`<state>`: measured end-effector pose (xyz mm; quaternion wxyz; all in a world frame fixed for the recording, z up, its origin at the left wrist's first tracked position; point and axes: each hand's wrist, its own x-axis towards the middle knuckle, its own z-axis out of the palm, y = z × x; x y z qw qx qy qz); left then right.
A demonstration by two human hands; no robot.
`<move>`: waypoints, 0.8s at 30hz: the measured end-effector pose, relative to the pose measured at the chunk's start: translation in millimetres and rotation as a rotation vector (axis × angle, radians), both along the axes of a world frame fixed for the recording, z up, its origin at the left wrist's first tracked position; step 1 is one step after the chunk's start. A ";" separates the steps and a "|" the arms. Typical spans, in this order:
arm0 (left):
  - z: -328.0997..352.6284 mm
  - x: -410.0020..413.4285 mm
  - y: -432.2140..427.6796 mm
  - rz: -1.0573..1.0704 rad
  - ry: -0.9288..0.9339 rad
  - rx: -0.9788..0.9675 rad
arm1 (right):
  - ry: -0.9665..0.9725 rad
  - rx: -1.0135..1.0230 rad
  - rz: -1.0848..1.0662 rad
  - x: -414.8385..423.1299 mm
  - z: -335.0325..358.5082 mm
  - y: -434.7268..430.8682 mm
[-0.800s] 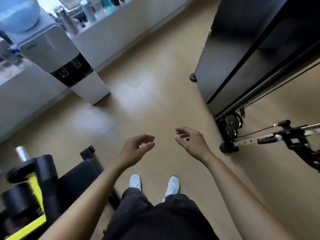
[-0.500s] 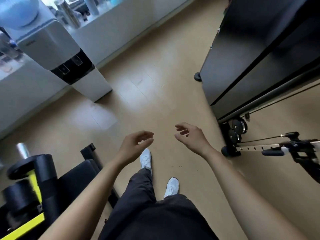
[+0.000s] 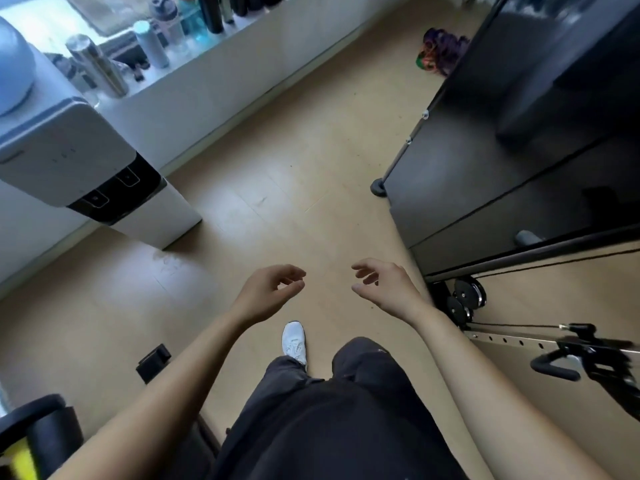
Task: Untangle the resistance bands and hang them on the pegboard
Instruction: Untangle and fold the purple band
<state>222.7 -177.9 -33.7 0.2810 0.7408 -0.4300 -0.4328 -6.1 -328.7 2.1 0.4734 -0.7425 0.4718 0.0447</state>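
A tangled heap of resistance bands (image 3: pixel 440 53), purple, green and orange, lies on the tan floor far ahead, beside the corner of a tall black cabinet (image 3: pixel 512 140). My left hand (image 3: pixel 268 291) and my right hand (image 3: pixel 384 285) hang in front of me above the floor, fingers loosely curled, holding nothing. Both are far from the bands. No pegboard is in view.
A white water dispenser (image 3: pixel 86 168) stands at the left against a low ledge with several bottles (image 3: pixel 152 43). A cable machine with pulleys (image 3: pixel 465 297) and a black handle (image 3: pixel 561 368) is at the right. Black and yellow weights (image 3: pixel 31 441) sit at the lower left.
I have stepped forward and the view has tilted up, so the heap of bands has come into sight. Both hands stay empty in front of me.
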 end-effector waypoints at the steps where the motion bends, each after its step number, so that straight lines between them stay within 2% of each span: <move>1: 1.5 10.8 -10.8 -0.017 -0.011 0.002 | 0.005 -0.004 -0.002 8.0 1.7 -9.5; 8: 0.7 66.4 -103.2 -0.035 -0.008 0.015 | 0.018 -0.002 -0.064 54.3 -5.2 -94.0; 14: 0.3 119.3 -217.6 -0.089 -0.097 0.040 | -0.008 -0.007 -0.048 103.8 -21.1 -198.4; 24: 19.4 202.8 -381.1 0.051 -0.069 0.043 | 0.008 0.000 0.049 193.3 -18.9 -384.8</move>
